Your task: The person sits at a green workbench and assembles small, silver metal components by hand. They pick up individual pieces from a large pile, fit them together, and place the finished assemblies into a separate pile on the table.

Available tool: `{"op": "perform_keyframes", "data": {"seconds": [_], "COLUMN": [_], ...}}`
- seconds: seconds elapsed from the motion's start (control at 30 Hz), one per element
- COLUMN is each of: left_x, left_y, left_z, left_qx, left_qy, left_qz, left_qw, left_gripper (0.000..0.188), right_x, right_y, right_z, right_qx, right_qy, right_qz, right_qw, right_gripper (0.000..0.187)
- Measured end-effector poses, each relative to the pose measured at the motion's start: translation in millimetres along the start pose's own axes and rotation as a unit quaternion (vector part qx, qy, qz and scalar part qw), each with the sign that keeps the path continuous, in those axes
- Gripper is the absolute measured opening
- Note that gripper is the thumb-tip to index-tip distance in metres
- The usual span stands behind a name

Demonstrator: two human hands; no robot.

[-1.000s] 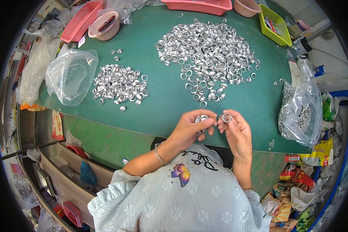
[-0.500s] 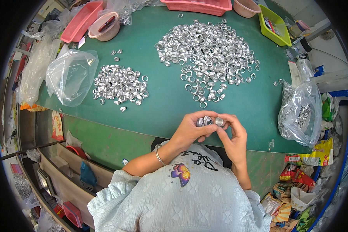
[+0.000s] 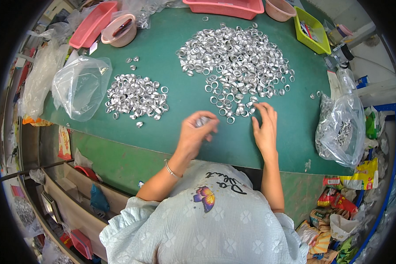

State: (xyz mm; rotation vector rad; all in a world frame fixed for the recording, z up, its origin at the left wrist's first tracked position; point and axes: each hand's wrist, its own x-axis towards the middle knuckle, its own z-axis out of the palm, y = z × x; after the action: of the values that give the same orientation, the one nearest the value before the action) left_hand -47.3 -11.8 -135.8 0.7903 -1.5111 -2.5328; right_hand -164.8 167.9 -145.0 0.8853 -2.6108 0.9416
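My left hand (image 3: 197, 132) is slightly blurred and curled around a few silver metal rings (image 3: 202, 122), which show between thumb and fingers. My right hand (image 3: 265, 127) stretches forward with thumb and fingers apart. Its fingertips reach the near edge of the large pile of rings (image 3: 240, 61), by some loose rings (image 3: 243, 108); whether they touch one I cannot tell. To the left of my hands lies a smaller heap of similar rings (image 3: 136, 97), with a few strays around it.
An empty-looking clear plastic bag (image 3: 81, 88) lies left on the green table (image 3: 163, 138); a clear bag of rings (image 3: 341, 132) stands at the right edge. Along the far side are pink baskets (image 3: 224, 6), a pink bowl (image 3: 120, 33) and a yellow-green basket (image 3: 311, 35).
My hands have parted. The left moved left and up with the rings; the right let go of the ring there and reached forward to the large pile's edge.
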Motion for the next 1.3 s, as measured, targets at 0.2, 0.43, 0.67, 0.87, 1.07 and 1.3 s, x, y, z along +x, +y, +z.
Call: {"op": "perform_keyframes", "data": {"seconds": [0.2, 0.43, 0.67, 0.87, 1.07, 1.3], "left_x": [27, 48, 66, 67, 61, 60], "left_y": [20, 87, 90, 82, 86, 82], "left_z": [-53, -108, -136, -141, -126, -116], "left_qx": [0.496, 0.616, 0.745, 0.733, 0.732, 0.756], "left_qy": [0.193, 0.271, 0.259, 0.260, 0.252, 0.238], "left_qz": [0.393, 0.382, 0.312, 0.321, 0.290, 0.253], "left_qw": [0.750, 0.634, 0.530, 0.540, 0.563, 0.555], "left_gripper": [0.017, 0.016, 0.012, 0.019, 0.019, 0.018], "right_x": [-4, -12, -14, -15, -14, -13], "right_y": [4, 3, 0, 1, -1, -1], "right_z": [11, 12, 1, -1, -7, -10], "right_qx": [-0.010, -0.021, 0.031, 0.136, 0.266, 0.317], "right_qy": [0.008, -0.003, -0.025, 0.014, 0.010, -0.003], "right_qz": [0.028, 0.021, 0.027, 0.085, 0.150, 0.150], "right_qw": [1.000, 1.000, 0.999, 0.987, 0.952, 0.936], "right_gripper": [0.020, 0.015, 0.011, 0.008, 0.007, 0.007]}}
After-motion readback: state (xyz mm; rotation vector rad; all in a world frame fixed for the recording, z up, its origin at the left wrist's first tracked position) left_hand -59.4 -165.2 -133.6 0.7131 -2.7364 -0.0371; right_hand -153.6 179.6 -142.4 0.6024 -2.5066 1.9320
